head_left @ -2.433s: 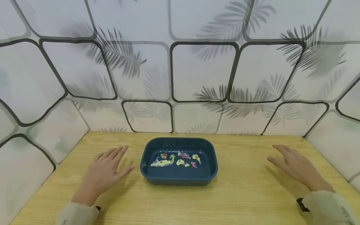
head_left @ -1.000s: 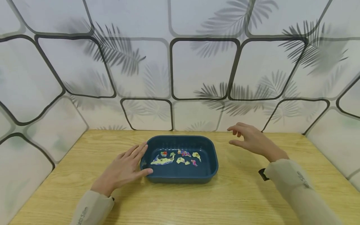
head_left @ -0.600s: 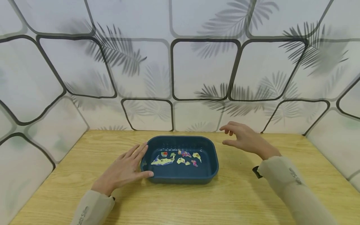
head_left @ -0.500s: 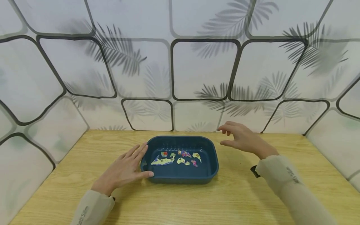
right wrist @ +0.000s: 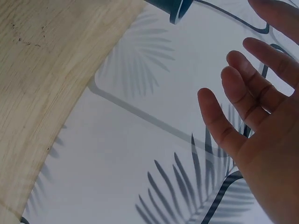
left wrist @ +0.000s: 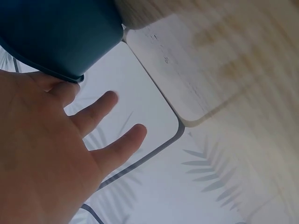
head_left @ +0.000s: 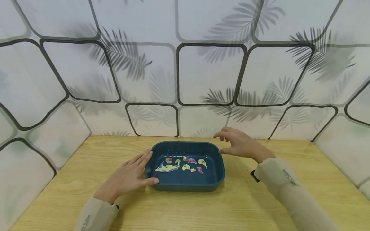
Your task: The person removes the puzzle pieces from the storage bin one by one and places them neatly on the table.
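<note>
A dark blue rectangular tub (head_left: 185,188) with rounded corners sits on the table, with several small colourful irregular patches (head_left: 167,167) on its floor. My left hand (head_left: 127,178) rests on the tub's left end, thumb over the near corner and fingers along the rim. In the left wrist view, two fingers (left wrist: 124,147) stretch out past the tub wall (left wrist: 70,37). My right hand (head_left: 240,142) hovers at the tub's far right corner, fingers apart and loosely bent, holding nothing. The right wrist view shows its fingers (right wrist: 215,116) off the tub's rim (right wrist: 180,11).
A light wood-grain table (head_left: 185,211) lies under the tub. Pale walls (head_left: 205,73) printed with dark rounded outlines and grey leaves rise behind it and on both sides. Beige sleeves (head_left: 289,189) cover the forearms, and a dark band shows at each wrist.
My left hand has come right from the bare table onto the tub's left end. My right hand has moved left from the table's right side to the tub's far right corner.
</note>
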The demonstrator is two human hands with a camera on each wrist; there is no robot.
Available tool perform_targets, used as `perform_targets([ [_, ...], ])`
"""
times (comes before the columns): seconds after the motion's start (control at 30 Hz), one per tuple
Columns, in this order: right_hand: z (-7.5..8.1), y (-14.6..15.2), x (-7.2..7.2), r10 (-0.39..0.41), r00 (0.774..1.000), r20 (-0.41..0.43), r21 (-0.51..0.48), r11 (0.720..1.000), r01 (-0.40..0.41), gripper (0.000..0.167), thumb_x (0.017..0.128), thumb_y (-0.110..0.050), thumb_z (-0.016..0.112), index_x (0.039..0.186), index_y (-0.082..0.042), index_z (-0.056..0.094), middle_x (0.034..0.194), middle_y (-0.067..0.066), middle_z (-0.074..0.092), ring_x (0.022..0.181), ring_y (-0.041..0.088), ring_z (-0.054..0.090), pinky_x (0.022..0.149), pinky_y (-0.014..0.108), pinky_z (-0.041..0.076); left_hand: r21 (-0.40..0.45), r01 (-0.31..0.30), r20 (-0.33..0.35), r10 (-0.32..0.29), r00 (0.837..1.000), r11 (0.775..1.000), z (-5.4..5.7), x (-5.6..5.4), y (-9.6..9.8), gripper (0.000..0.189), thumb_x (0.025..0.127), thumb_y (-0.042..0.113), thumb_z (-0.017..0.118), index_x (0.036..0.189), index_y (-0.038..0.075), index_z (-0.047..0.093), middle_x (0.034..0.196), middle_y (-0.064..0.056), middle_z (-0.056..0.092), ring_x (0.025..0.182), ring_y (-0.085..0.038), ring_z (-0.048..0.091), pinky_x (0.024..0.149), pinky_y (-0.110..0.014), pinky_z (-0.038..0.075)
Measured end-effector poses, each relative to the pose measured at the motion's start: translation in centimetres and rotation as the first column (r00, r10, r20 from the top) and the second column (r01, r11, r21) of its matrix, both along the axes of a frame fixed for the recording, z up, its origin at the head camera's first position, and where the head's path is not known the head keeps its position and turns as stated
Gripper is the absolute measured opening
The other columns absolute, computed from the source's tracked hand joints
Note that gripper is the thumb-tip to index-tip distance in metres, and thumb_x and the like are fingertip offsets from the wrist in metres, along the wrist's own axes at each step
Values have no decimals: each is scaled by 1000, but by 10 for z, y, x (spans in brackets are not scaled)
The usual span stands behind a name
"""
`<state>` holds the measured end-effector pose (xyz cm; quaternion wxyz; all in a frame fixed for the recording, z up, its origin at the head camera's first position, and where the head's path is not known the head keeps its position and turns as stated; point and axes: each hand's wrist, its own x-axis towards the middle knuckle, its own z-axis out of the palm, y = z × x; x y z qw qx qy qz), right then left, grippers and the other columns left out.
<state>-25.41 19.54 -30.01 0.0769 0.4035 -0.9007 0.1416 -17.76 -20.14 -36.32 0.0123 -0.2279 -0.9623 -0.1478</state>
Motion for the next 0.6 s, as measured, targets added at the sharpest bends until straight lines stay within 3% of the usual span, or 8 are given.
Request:
perform_targets([
  [0.4, 2, -20, -3, 4, 998, 55, 96, 995, -9, 54, 84, -20, 85, 131, -3, 65, 103, 5, 57, 94, 25, 62, 81, 45, 53, 19, -4, 46, 3, 999, 1000, -1, -1, -2, 101, 93, 66, 58, 161, 1, 20, 167, -15, 18, 140, -47, 39, 105, -67, 36],
  [0.6, -2, -27, -4, 44, 998, 51, 137, 989, -50, 53, 83, -22, 86, 129, -5, 67, 96, 6, 52, 83, 18, 51, 72, 37, 47, 25, 5, 46, -6, 999, 1000, 0, -3, -1, 101, 93, 65, 59, 161, 0, 20, 166, -15, 19, 139, -47, 40, 105, -67, 36],
])
